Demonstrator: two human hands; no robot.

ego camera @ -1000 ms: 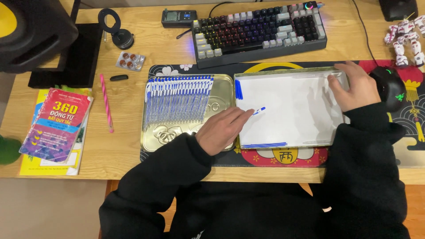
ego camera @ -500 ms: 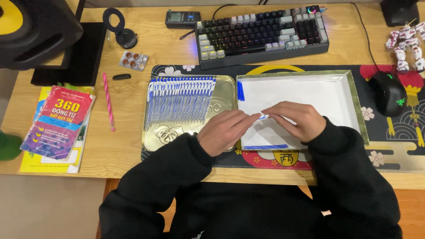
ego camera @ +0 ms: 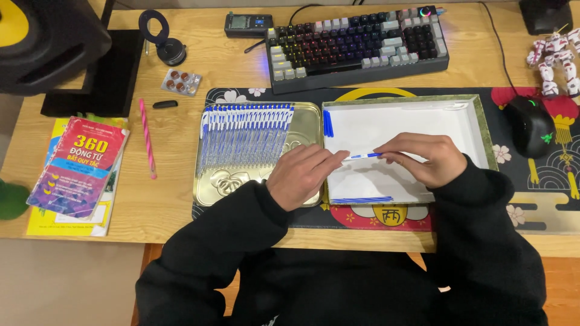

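Fingers (ego camera: pixel 396 158) of right hand (ego camera: pixel 423 160) pinch right end of a blue-and-white pen (ego camera: pixel 365 156); left hand (ego camera: pixel 302 175) fingers pinch its left end, pen level over the white tray (ego camera: pixel 465 121). Both palms down, wrists angled inward, black sleeves running near. Left hand overlaps gold tin tray (ego camera: pixel 308 121), which holds a row of pens (ego camera: pixel 244 136) at its far left. More blue pieces (ego camera: pixel 362 199) along white tray's near edge. Keyboard (ego camera: pixel 356 42) far on the surface (ego camera: pixel 181 199), mouse (ego camera: pixel 531 125) right.

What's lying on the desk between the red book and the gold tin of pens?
In the head view, a pink pencil lies on the bare wood between the red book and the gold tin, roughly upright in the picture, touching neither.
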